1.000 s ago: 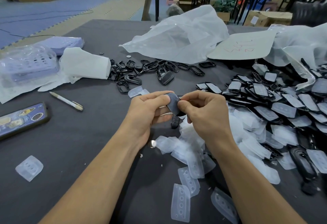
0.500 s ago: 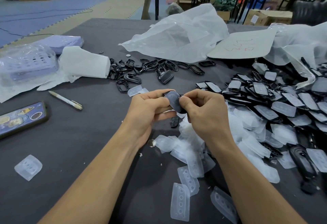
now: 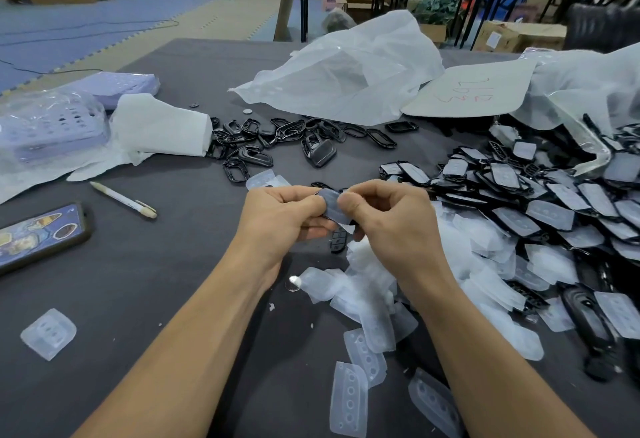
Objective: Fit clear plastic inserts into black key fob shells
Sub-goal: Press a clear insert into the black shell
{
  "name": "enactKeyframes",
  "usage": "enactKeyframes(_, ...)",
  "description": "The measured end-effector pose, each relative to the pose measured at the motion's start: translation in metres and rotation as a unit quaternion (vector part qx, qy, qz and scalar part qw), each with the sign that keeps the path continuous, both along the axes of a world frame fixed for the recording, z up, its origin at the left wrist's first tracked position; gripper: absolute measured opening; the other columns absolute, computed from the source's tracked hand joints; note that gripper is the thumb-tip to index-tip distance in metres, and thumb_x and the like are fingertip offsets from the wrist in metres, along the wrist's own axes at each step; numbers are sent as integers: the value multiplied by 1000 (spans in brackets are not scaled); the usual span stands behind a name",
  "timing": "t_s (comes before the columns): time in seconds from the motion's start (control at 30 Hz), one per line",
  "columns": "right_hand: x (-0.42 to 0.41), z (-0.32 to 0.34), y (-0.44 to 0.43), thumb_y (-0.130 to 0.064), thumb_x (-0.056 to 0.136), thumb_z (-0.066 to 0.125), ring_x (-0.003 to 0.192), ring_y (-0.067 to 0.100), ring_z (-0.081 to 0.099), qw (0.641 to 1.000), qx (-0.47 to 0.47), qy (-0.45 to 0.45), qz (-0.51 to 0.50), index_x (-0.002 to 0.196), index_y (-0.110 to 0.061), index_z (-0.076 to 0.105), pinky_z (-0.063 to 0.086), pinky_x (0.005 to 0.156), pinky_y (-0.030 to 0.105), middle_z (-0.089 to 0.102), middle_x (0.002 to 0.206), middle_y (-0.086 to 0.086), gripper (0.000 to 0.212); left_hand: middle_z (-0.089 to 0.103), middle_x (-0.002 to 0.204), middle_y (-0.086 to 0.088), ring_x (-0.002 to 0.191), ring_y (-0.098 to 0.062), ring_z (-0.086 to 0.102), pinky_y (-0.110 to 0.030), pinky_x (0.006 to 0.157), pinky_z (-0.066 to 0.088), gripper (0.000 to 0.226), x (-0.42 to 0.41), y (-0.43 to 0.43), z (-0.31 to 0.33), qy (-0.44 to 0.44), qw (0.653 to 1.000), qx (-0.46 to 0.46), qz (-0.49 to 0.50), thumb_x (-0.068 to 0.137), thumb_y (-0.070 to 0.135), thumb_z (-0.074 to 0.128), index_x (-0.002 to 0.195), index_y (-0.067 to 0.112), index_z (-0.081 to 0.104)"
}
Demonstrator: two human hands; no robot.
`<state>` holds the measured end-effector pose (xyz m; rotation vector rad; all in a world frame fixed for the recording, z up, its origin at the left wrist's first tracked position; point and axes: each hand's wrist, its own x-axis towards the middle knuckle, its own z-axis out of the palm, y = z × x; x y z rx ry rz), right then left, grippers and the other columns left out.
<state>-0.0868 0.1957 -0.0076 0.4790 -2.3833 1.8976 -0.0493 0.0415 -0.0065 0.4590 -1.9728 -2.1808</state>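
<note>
L grip (image 3: 284, 216) & R grip (image 3: 384, 219) both curled, pinching insert (image 3: 331, 208) betw. thumbs, above surface (image 3: 173, 264). Long axis tilts upper-L to lower-R; both grips equally near; shell under it mostly hidden.

Two bare forearms (image 3: 194, 333), bare left grip (image 3: 280, 219), bare right grip (image 3: 391, 229)
</note>
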Motion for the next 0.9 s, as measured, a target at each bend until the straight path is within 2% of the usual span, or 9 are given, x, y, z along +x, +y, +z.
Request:
enactKeyframes(0.07, 1, 0, -2, -10, 84, 78, 55, 19, 66, 1000, -2, -11, 9, 79, -24, 76, 55, 55, 31, 74, 67, -1, 14, 79, 76, -13, 60, -14, 74, -21, 58, 59, 20, -1, 2, -1, 1, 1000, 12, 6, 90, -4, 68, 85, 9, 82)
enactKeyframes(0.17, -2, 0, -2, 1, 87, 71, 47, 16, 61, 999, -37, -34, 4, 76, -22, 74, 45, 46, 20, 69, 59, -1, 26, 79, 79, -13, 64, -13, 75, -21, 60, 59, 22, 0, 3, -2, 5, 1000, 17, -4, 90, -4, 67, 85, 11, 82)
enactKeyframes(0.33, -3, 0, -1, 3, 90, 68, 44, 16, 58, 998, -57, -37, 3, 72, -22, 73, 42, 44, 19, 65, 54, -2, 32, 80, 81, -12, 67, -14, 76, -21, 60, 59, 24, 0, 2, -1, 9, 1000, 10, -22, 90, -5, 66, 86, 13, 82)
enactKeyframes(0.5, -3, -1, -1, 3, 92, 67, 44, 12, 56, 996, -73, -49, 0, 78, -18, 75, 42, 45, 16, 63, 52, -6, 26, 80, 85, -16, 71, -18, 78, -22, 62, 60, 24, 1, 1, 1, -2, 999, 38, -36, 90, -8, 65, 86, 10, 82)
enactKeyframes(0.67, -5, -1, 1, 1, 91, 67, 44, 15, 56, 996, -71, -44, -10, 78, -18, 76, 45, 49, 23, 65, 56, -3, 25, 81, 92, -14, 79, -18, 79, -24, 67, 61, 41, 2, -2, 3, -8, 996, 37, -82, 88, -9, 54, 84, 16, 86)
enactKeyframes(0.9, -5, -1, 0, 2, 89, 68, 45, 15, 59, 998, -58, -38, -12, 75, -20, 75, 44, 47, 19, 67, 56, -4, 27, 79, 81, -15, 68, -18, 77, -23, 58, 59, 24, 1, -2, 1, -14, 999, 9, -47, 92, 2, 69, 74, 11, 82)
